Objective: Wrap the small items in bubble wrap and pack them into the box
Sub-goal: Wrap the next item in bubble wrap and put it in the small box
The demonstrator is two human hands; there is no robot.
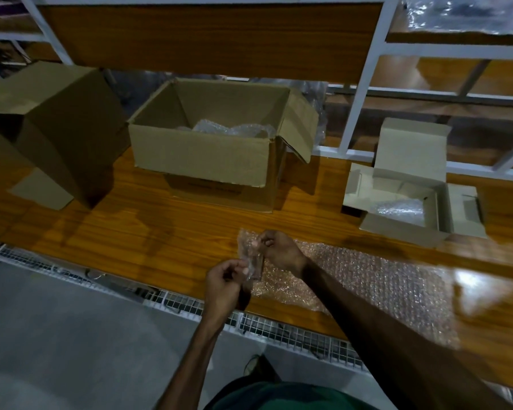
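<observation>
Head view: three cardboard boxes on the worktop (160, 232), namely a big open box (202, 155) holding wrapped bundles, a tipped box (57, 125) on the left, and a small flat carton (409, 202) on the right. One bubble wrap sheet (367, 276) lies at the near edge. Left hand (222, 279) and right hand (282, 250) both pinch a small item (253, 261), seemingly half-wrapped, just above the sheet.

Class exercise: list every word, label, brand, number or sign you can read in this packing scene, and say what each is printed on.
None can be read.
Large open carton: a dark printed line low on its front, too blurred to read.
Brown box on the left, small white box and bubble wrap sheet: no print visible.
</observation>
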